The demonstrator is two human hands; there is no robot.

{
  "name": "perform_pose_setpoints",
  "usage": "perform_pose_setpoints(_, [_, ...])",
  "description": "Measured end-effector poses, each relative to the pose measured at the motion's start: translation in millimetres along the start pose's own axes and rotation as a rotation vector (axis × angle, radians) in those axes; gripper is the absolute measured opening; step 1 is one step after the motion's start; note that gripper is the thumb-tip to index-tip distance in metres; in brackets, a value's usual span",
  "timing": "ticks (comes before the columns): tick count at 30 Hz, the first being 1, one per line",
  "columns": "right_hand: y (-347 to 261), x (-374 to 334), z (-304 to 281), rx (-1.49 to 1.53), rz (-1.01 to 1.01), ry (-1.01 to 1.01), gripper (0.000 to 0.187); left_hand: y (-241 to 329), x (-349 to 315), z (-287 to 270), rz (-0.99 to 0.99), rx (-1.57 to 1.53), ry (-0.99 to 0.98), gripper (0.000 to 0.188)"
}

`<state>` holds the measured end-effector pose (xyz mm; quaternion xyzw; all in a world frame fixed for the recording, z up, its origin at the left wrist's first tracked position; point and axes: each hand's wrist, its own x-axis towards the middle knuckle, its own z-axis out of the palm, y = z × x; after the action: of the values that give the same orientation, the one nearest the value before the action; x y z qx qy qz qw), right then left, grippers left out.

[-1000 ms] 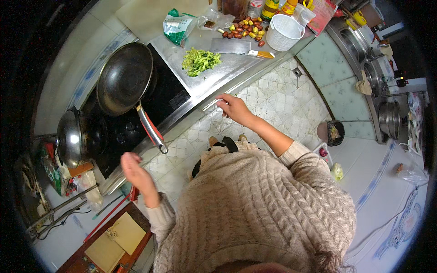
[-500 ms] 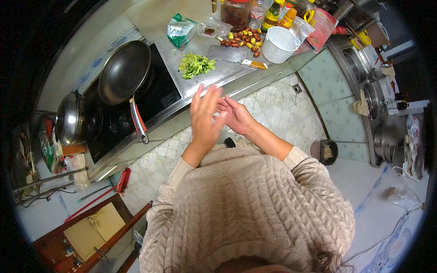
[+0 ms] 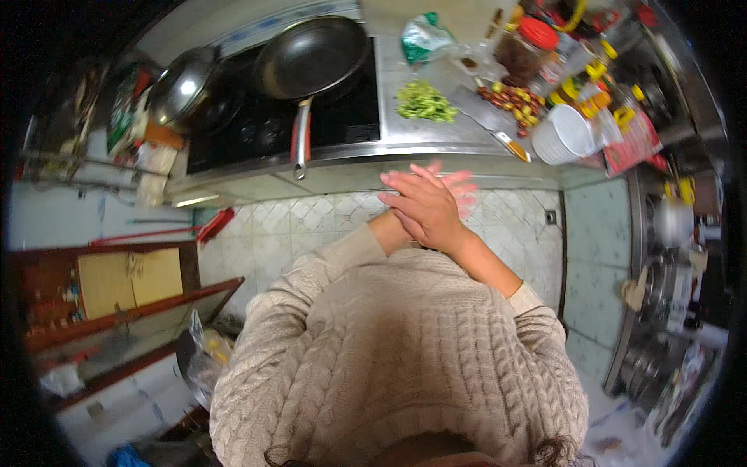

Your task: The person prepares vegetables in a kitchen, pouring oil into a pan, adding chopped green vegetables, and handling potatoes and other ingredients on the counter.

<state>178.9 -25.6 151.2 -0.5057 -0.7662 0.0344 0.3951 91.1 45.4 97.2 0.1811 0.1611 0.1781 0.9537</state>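
Note:
In front of my sweater, below the counter edge, my two hands are crossed against each other. My right hand [image 3: 433, 208] lies over the other with its fingers stretched out, pointing left. Behind it is my left hand [image 3: 464, 191], mostly covered, its spread fingers blurred and pointing right. No object shows in either one. On the counter beyond them are a heap of chopped green vegetable [image 3: 423, 102] and a broad knife [image 3: 510, 145] with an orange handle. A pile of red and yellowish jujubes [image 3: 513, 104] lies beside the blade.
A black frying pan [image 3: 315, 58] sits on the cooktop [image 3: 241, 132], its handle jutting over the front edge. Left of it stands a lidded wok [image 3: 183, 89]. A white basket [image 3: 562, 135], a red-lidded jar [image 3: 525, 54] and bottles crowd the right. A red broom [image 3: 214, 226] lies left.
My hands have gone from held apart, palms facing, to pressed together, right over left. The view has turned, so the counter now runs nearly straight across.

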Motion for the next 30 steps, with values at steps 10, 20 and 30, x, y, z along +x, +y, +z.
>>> perform_pose_setpoints(10, [44.0,-59.2,42.8,-0.117,0.291,-0.274,0.031,70.3,-95.5,-14.7,0.118,0.440,0.290,0.027])
perform_pose_setpoints(20, [-130.8,97.1,69.3,0.522,-0.219,-0.447,0.020,106.6,-151.4,-104.9,-0.004,2.239,0.799,0.027])
perform_pose_setpoints(30, [-227.3,115.3,89.7,0.850,-0.051,-0.765,0.021,202.3,-247.5,-175.3,-0.179,2.131,1.595,0.026])
